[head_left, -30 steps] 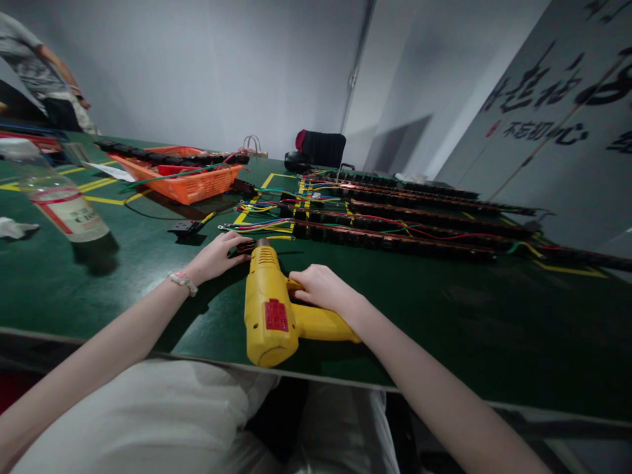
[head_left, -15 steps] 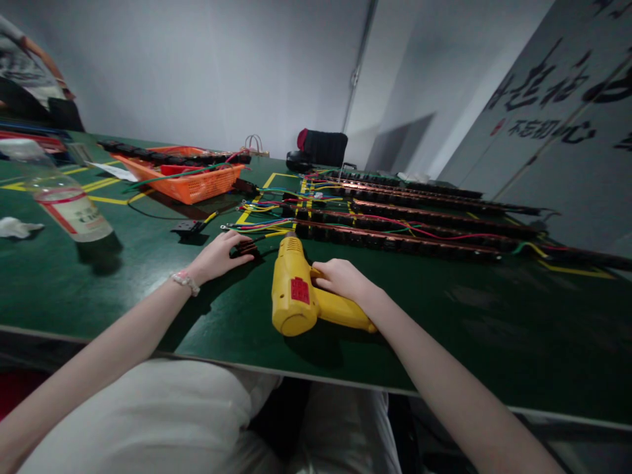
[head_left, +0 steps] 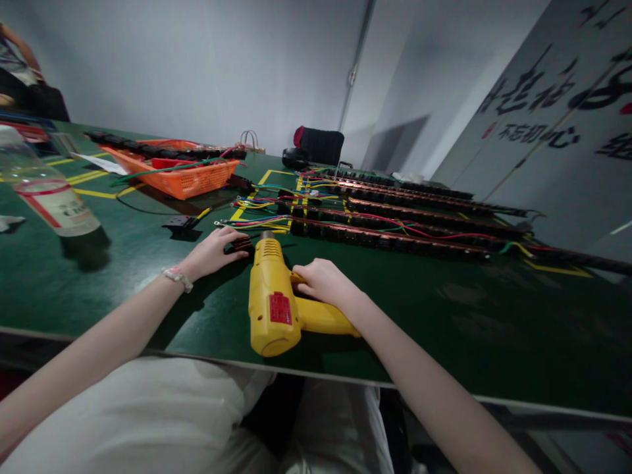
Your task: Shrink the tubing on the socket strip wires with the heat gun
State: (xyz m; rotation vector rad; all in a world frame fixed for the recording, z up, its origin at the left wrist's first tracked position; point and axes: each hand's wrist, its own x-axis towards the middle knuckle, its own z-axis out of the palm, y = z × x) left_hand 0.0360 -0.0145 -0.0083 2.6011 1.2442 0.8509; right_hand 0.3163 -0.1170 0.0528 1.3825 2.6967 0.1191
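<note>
Nearest, the right hand [head_left: 323,282] is wrapped round the handle of the yellow heat gun [head_left: 271,306], which sits mid-bench with its nozzle towards 12 o'clock. At 10 o'clock from the gun, the left hand [head_left: 212,253] is narrowed, thumb and fingers curled about a small dark piece [head_left: 241,244] just beside the nozzle. The step in hand looks like directing warm air at what lies there — whether the gun is running cannot be told. The next move seems to call for a steady nozzle and fingertips clear of its outlet.

Farther out at 11 o'clock are coloured leads [head_left: 251,224], joined to long black strips [head_left: 390,244] stretching towards 2 o'clock. At 10 o'clock stands a capped bottle [head_left: 59,209] with a label; its liquid level is hard to read. Beyond, towards 11, an orange basket [head_left: 200,182] holds something red [head_left: 170,164] — another black strip [head_left: 148,151] lies across its top.
</note>
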